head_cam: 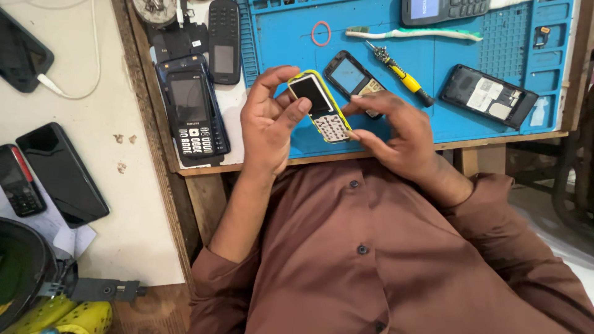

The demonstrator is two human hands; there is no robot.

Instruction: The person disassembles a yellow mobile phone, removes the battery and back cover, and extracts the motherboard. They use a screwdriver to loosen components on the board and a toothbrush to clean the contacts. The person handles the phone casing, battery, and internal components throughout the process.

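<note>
While we sit at the blue mat (433,93), our left hand (267,127) and right hand (396,133) together grip a yellow keypad phone (320,106); black phone frame (354,78) just beyond right fingers, yellow screwdriver (401,74) farther.

The yellow keypad phone (320,106) at frame centre has a glossy black screen and plastic casing. Beneath lies a matt blue rubbery work mat (445,49); its wooden bench edge (185,198) looks rough. Brown shirt (371,260) is smooth cloth.
</note>
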